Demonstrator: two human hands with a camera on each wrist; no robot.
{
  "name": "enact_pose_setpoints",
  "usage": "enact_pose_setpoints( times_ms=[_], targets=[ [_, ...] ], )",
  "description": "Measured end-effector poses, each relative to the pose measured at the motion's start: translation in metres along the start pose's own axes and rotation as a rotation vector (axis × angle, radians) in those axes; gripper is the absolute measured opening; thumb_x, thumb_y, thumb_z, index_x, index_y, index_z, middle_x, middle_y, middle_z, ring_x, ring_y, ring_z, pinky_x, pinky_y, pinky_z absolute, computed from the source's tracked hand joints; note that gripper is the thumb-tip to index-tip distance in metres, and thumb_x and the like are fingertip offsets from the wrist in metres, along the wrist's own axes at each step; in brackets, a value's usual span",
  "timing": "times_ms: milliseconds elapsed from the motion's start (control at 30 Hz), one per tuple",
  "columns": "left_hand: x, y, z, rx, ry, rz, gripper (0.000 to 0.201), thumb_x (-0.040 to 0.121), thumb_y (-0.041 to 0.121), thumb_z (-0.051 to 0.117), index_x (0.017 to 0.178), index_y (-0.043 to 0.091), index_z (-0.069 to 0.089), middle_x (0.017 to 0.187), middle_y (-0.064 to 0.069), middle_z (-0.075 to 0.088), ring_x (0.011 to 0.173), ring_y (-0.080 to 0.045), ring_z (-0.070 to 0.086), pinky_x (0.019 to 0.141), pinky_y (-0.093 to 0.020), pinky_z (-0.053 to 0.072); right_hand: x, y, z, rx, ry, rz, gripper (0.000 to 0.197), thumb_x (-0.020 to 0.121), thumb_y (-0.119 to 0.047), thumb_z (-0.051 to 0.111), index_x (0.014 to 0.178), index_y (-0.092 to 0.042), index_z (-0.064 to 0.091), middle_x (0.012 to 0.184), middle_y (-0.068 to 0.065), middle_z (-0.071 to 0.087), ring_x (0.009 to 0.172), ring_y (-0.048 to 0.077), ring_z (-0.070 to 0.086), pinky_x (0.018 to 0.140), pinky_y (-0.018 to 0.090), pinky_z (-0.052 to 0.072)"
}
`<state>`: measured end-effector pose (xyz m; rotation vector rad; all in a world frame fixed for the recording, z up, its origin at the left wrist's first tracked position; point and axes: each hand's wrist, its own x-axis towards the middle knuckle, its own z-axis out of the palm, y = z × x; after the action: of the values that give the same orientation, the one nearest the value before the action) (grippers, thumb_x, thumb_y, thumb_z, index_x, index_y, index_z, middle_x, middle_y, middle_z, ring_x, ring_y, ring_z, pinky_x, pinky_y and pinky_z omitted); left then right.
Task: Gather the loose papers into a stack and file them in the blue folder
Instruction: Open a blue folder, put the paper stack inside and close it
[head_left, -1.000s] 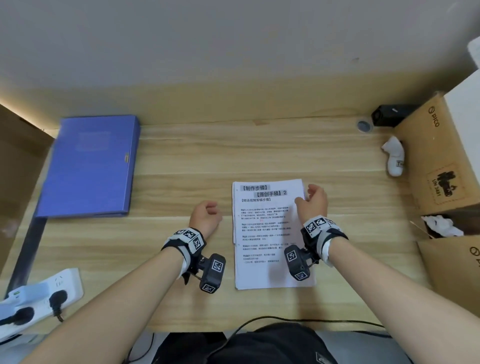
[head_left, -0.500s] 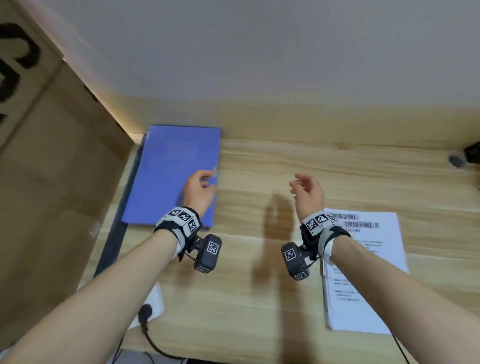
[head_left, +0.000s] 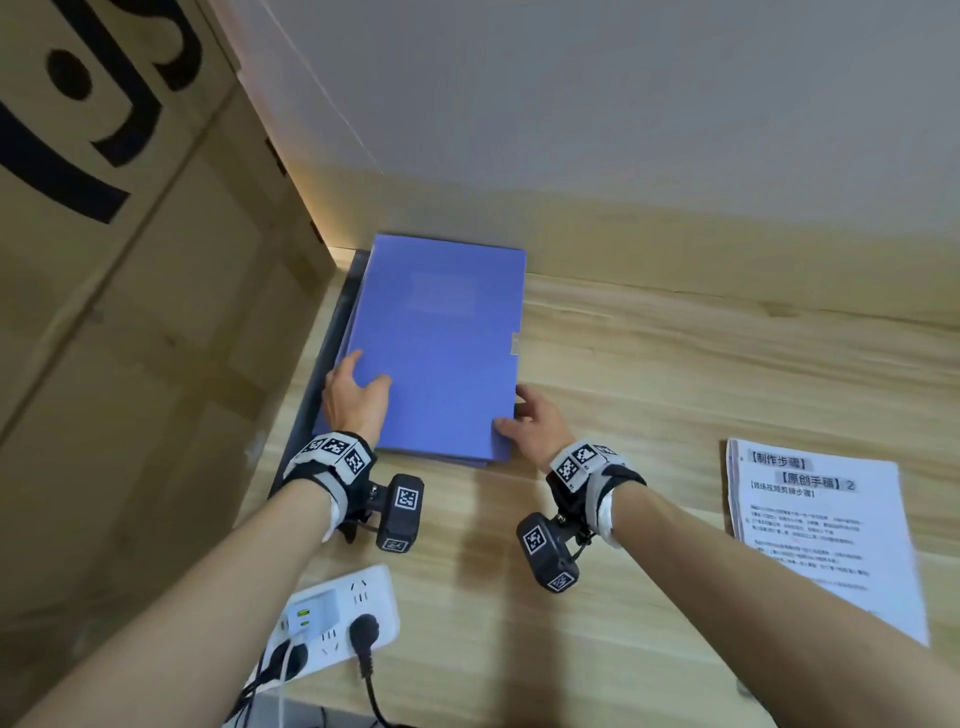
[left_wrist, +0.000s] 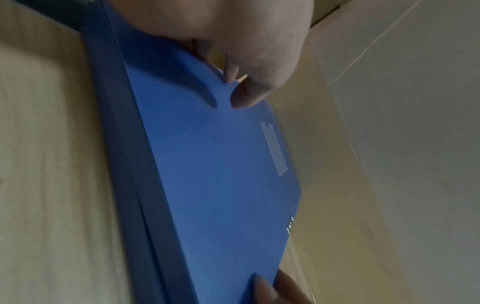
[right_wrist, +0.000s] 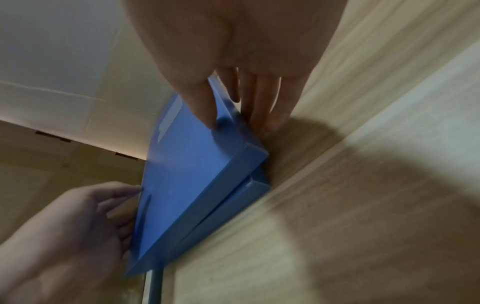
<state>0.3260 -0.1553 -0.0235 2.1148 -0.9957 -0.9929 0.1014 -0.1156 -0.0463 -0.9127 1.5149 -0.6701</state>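
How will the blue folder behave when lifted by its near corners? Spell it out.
The blue folder is box-like with thick side walls, so it likely stays stiff. Its smooth cover may slip under the left hand and right hand. The lid edge shows a gap, so it might flap open.

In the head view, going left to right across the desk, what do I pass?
Cardboard box → left hand → blue folder → right hand → paper stack.
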Motion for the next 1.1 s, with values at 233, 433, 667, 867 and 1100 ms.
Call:
enact_pose_setpoints(
  times_ms=[233, 433, 667, 867, 1100],
  targets=[
    [-0.027, 0.006, 0.007, -0.163, -0.072, 0.049, 0.039, 0.090, 0.014, 0.054, 0.129, 0.020, 0.057, 0.142, -0.002, 0.044, 0.131, -0.022, 0.044, 0.105, -0.036, 0.037, -0.021, 0.012, -0.019, -0.010, 0.065, -0.085, 0.062, 0.087, 0.003, 0.064, 0.142, -0.017, 0.045, 0.114, 0.013, 0.069, 0.085, 0.021, 0.068, 0.071, 0.025, 0.059],
    [-0.080, 0.008, 0.044, -0.169, -0.163, 0.082, 0.038, 0.088, 0.009, 0.056, 0.125, 0.016, 0.060, 0.140, -0.005, 0.044, 0.132, -0.024, 0.043, 0.111, -0.041, 0.035, -0.066, 0.033, -0.070, -0.017, 0.126, -0.072, 0.067, 0.085, 0.006, 0.062, 0.141, -0.029, 0.047, 0.108, 0.003, 0.069, 0.080, 0.022, 0.068, 0.074, 0.037, 0.060],
    [-0.154, 0.005, 0.095, -0.089, -0.322, 0.095, 0.039, 0.088, 0.008, 0.055, 0.126, 0.015, 0.057, 0.145, -0.007, 0.037, 0.138, -0.024, 0.035, 0.116, -0.042, 0.028, -0.124, 0.078, -0.136, -0.034, 0.180, 0.007, 0.068, 0.074, -0.009, 0.063, 0.134, -0.040, 0.050, 0.113, 0.007, 0.071, 0.089, 0.028, 0.070, 0.078, 0.042, 0.060],
    [-0.200, -0.014, 0.123, 0.035, -0.365, 0.060, 0.043, 0.088, 0.010, 0.057, 0.130, 0.015, 0.055, 0.150, -0.006, 0.031, 0.139, -0.023, 0.034, 0.109, -0.031, 0.031, -0.159, 0.111, -0.166, -0.153, 0.146, 0.050, 0.067, 0.083, 0.004, 0.064, 0.136, -0.033, 0.044, 0.107, -0.001, 0.069, 0.092, 0.023, 0.069, 0.084, 0.032, 0.056],
    [-0.225, -0.021, 0.127, 0.408, -0.411, 0.126, 0.055, 0.092, 0.023, 0.053, 0.146, 0.020, 0.043, 0.165, -0.005, 0.001, 0.152, -0.022, 0.003, 0.123, -0.039, 0.012, -0.173, 0.126, -0.180, -0.227, 0.218, 0.085, 0.046, 0.081, 0.003, 0.062, 0.115, -0.028, 0.063, 0.087, -0.007, 0.068, 0.074, 0.004, 0.061, 0.077, 0.020, 0.047]
  ],
)
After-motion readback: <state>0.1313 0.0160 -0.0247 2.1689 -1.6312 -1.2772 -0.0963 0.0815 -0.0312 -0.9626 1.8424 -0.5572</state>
